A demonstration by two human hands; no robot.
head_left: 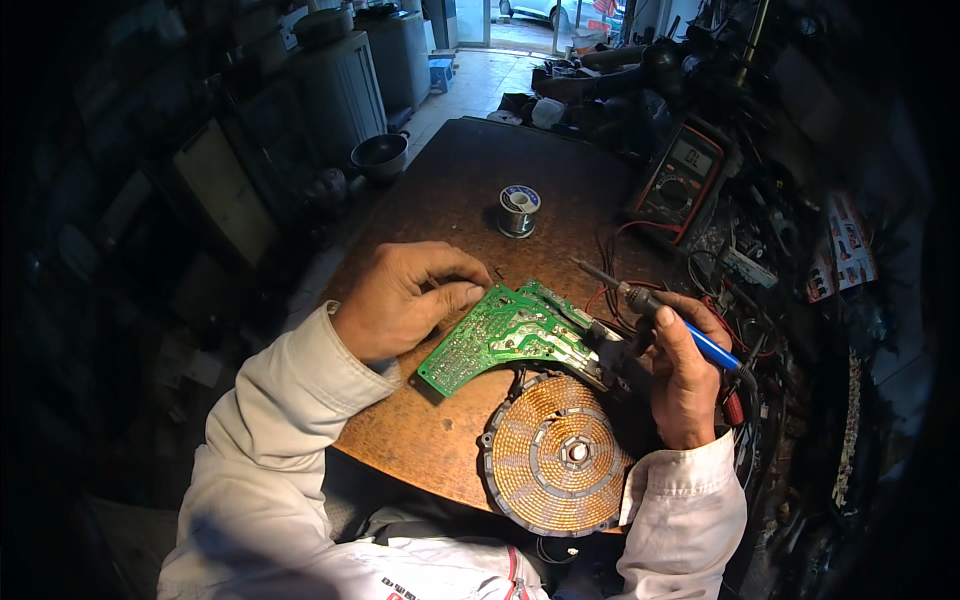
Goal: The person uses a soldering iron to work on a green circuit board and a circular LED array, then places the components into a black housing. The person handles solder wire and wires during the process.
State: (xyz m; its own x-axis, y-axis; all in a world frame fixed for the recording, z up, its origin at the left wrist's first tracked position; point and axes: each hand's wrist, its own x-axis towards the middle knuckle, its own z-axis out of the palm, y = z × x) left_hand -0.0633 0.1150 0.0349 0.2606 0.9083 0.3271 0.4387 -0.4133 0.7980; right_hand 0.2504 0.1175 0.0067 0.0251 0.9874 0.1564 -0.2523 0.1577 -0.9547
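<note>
Two hands work: the left hand point(400, 300) pinches the green circuit board point(500, 335), the right hand point(680, 375) grips the soldering iron point(655, 310); a slip could scorch nearby wires.

Our left hand point(400, 300) lies knuckles up, fingers curled inward, thumb pressed toward the fingertips. Our right hand point(685, 375) is closed in a fist-like grip, wrist bent, both forearms in pale sleeves.

green circuit board point(505, 335), copper-ringed coil point(557, 452) (spiral pattern), blue-handled soldering iron point(660, 315).
</note>
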